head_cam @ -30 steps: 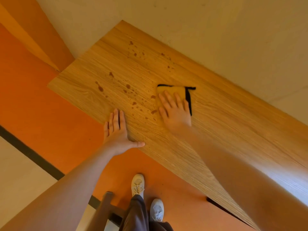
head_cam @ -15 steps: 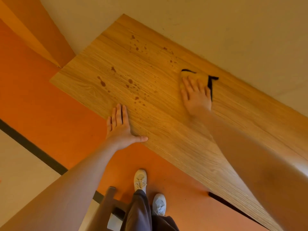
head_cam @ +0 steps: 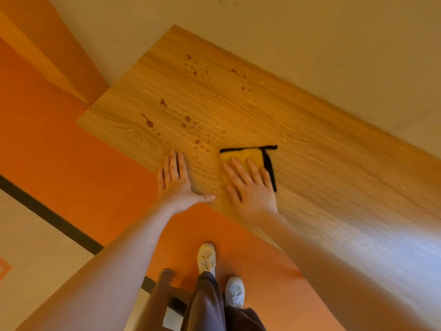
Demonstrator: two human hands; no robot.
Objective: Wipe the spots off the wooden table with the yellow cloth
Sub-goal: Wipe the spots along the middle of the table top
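Head view: my right hand (head_cam: 250, 187), fingers spread, pressed the black-edged yellow cloth (head_cam: 241, 157) near the wooden table's (head_cam: 310, 144) front edge; left hand (head_cam: 177, 185) braced flat, fingers together. Mid-wipe; next stroke, I judged, needed leftward travel over dark spots (head_cam: 188, 119).

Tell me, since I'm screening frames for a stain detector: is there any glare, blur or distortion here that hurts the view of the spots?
Head view: warm, yellowish light; a pale glare patch on the wooden table at lower right, away from the spots; the right forearm is motion-blurred, the right hand on the yellow cloth less so; wide-angle tilt skews the table edges; the spots read sharp.
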